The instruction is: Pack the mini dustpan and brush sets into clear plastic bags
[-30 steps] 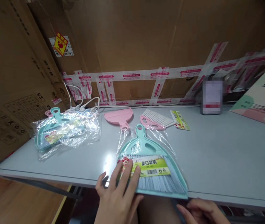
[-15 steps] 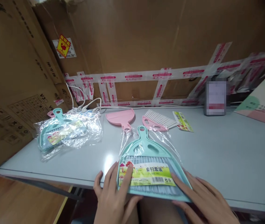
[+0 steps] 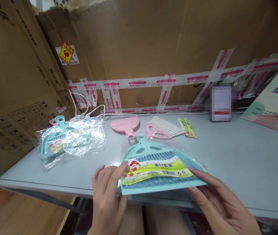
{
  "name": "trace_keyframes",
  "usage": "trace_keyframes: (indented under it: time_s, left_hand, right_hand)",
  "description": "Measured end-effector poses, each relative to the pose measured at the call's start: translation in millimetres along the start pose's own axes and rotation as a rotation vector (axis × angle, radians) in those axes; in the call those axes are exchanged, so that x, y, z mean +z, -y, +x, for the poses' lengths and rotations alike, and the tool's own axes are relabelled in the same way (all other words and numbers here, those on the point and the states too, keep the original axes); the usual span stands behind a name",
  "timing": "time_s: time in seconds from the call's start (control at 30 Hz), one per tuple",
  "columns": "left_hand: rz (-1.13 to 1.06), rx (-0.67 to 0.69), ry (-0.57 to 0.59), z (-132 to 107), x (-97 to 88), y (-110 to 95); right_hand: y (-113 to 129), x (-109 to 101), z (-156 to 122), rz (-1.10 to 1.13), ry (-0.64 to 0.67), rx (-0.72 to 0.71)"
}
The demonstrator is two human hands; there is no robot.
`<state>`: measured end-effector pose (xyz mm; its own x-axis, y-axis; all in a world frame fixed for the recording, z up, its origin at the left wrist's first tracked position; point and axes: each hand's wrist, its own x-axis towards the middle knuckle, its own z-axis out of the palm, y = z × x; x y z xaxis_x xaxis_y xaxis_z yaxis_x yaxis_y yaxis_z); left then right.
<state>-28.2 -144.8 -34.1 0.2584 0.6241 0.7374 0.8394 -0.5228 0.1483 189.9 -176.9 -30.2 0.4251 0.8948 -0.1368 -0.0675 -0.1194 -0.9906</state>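
A teal dustpan-and-brush set in a clear bag (image 3: 153, 160), with a green and yellow label, is tipped up off the grey table (image 3: 239, 163) near its front edge. My left hand (image 3: 108, 192) grips the set's near left corner, thumb underneath and fingers on top. At the near right corner my right hand (image 3: 219, 202) holds it from below, one finger lying along the top edge.
A pile of bagged teal sets (image 3: 67, 140) lies at the left. Behind the held set lie a pink dustpan (image 3: 125, 124), a pink brush (image 3: 163, 128) and a loose label card (image 3: 188, 128). Taped cardboard walls close the back and left; a printed board (image 3: 273, 104) leans at right.
My right hand came up from below the table edge and took the set's right corner. Both hands then lifted the set's near edge off the table.
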Motion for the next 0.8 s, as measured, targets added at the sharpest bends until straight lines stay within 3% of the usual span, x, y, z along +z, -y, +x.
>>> trace_keyframes:
  time_s: [0.17, 0.37, 0.53, 0.67, 0.8]
  left_hand:
    - [-0.138, 0.018, -0.22, 9, 7.6, 2]
    - [-0.148, 0.252, -0.341, 20, 5.6, 11]
    - [-0.156, 0.38, -0.354, 16, 3.8, 23]
    - [-0.095, 0.41, -0.293, 17, -9.2, 21]
    - [-0.065, 0.348, -0.321, 13, -21.5, 11]
  right_hand:
    - [-7, -4, 7, -0.124, -0.107, -0.233]
    - [-20, -25, 29, -0.531, -0.039, -0.951]
    - [-12, -38, 48, -0.739, -0.127, -1.418]
    - [9, -40, 51, -0.757, -0.089, -1.619]
    - [24, -44, 48, -0.763, 0.1, -1.634]
